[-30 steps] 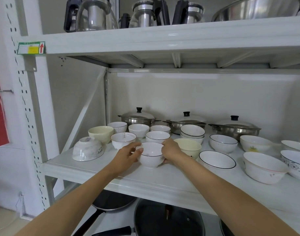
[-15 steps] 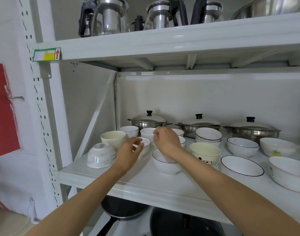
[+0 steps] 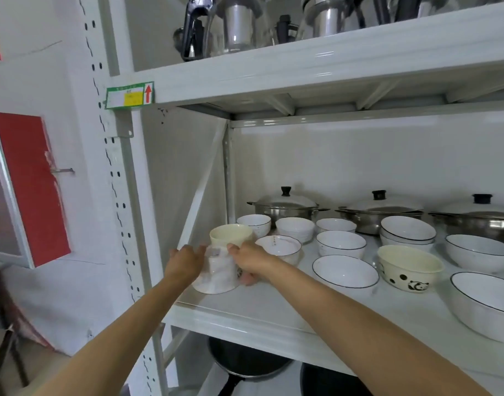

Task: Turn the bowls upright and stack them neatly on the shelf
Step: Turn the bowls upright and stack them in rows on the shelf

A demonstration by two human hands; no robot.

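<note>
An upside-down white bowl [image 3: 218, 271] stands at the left front of the white shelf [image 3: 273, 307]. My left hand [image 3: 185, 262] holds its left side and my right hand [image 3: 249, 260] holds its right side, fingers curled round it. Just behind it is an upright cream bowl [image 3: 230, 235]. Several upright white bowls with dark rims sit to the right, among them a wavy-rimmed one [image 3: 279, 246] and a flat one [image 3: 345, 271]. A cream bowl with a panda print [image 3: 408, 268] stands further right.
Three lidded steel pots [image 3: 285, 205] line the back of the shelf. Kettles [image 3: 236, 24] stand on the shelf above. Dark pans [image 3: 245, 358] lie on the shelf below. The perforated upright post [image 3: 122, 210] is at the left, and a big white bowl [image 3: 485, 301] at the right front.
Both hands left the small upright bowl in the middle and moved left to the upside-down bowl, which they now hold. The camera turned left with them.
</note>
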